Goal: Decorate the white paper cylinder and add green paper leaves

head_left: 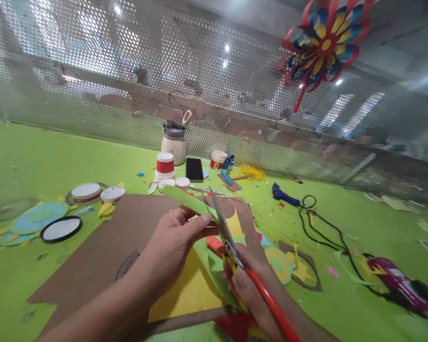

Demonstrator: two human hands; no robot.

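My left hand [174,242] pinches a strip of light green paper [189,200] between thumb and fingers, above a sheet of brown cardboard [89,251]. My right hand [249,285] is wrapped round the red-handled scissors [225,228], whose blades point up and away beside the strip's right end. Whether the blades touch the paper I cannot tell. Under the hands lie yellow paper [185,289] and more green paper. A red toothed object [215,246] shows between the hands, partly hidden.
At the back stand a cream bottle [174,147], a phone [194,169] and red-and-white tubs [165,164]. A blue glue gun [284,194] and a black cord leading to a purple device [395,280] lie right. Round paper pieces [39,217] lie left. A paper flower [327,45] hangs above.
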